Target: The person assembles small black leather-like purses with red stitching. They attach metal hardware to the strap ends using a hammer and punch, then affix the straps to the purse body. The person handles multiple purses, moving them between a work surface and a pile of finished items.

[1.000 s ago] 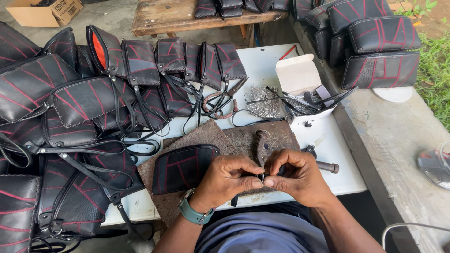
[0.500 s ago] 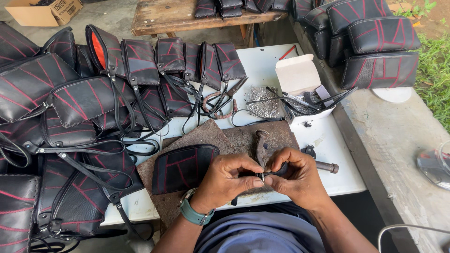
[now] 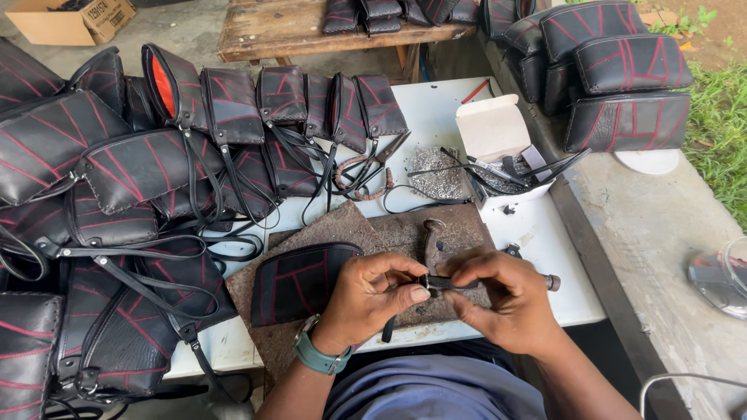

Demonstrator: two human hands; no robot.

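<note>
Soft daylight is filling the whole picture, and nothing is looking too dark or too bright. The white table (image 3: 436,117) is shining a little but is not glaring. The shadows are staying pale and fuzzy, with small ones lying under the hands. The black bags (image 3: 132,167) are catching a gentle shine on their tops. The middle is looking sharp and clear. Lines near the edges are bending a bit, like through a wide lens.
</note>
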